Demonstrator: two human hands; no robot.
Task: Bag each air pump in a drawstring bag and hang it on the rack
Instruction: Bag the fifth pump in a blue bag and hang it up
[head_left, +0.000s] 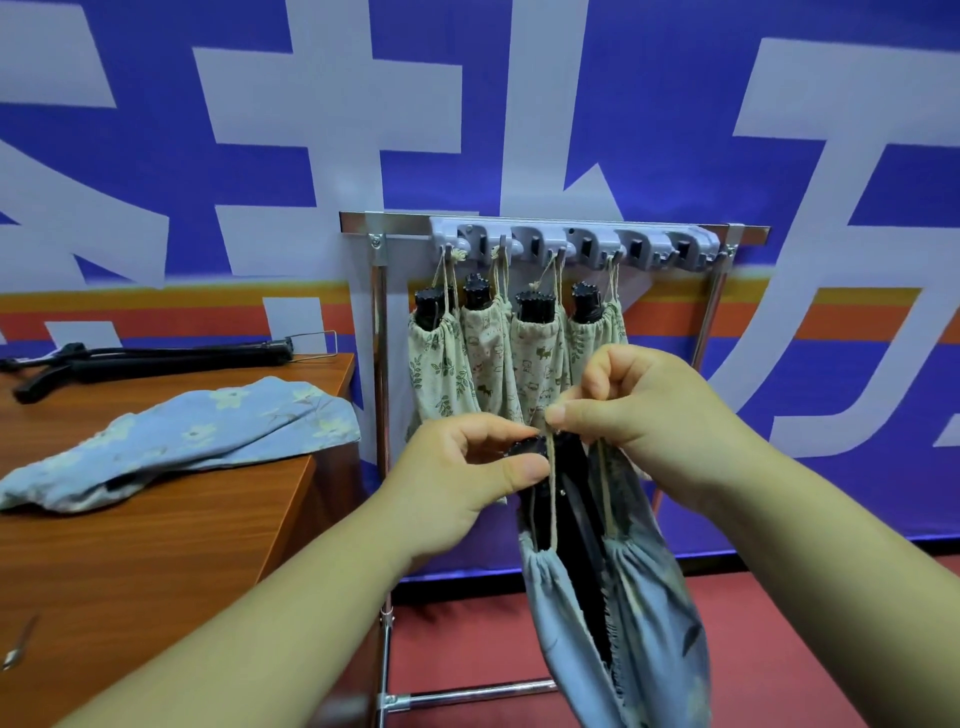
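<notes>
Lying on the tabletop (156, 545) at far left, a bare black air pump (156, 358) and a blue floral drawstring bag (197, 436) waited. The left hand (467, 478) pinched the ribbed cap of a second pump (530, 449) between thumb and forefinger. The right hand (649, 410), fingers curled, pinched the drawstring cords (553, 499) of the grey-blue bag (649, 623) hanging round that pump.

Holding the cap steady while drawing both cords evenly should gather the mouth beneath it. The spare hook at the rack's (571, 241) right end looked best, beside four bagged pumps (535, 343).

The banner (675, 130) carried huge white characters, cropped beyond reading, and no brand showed.
</notes>
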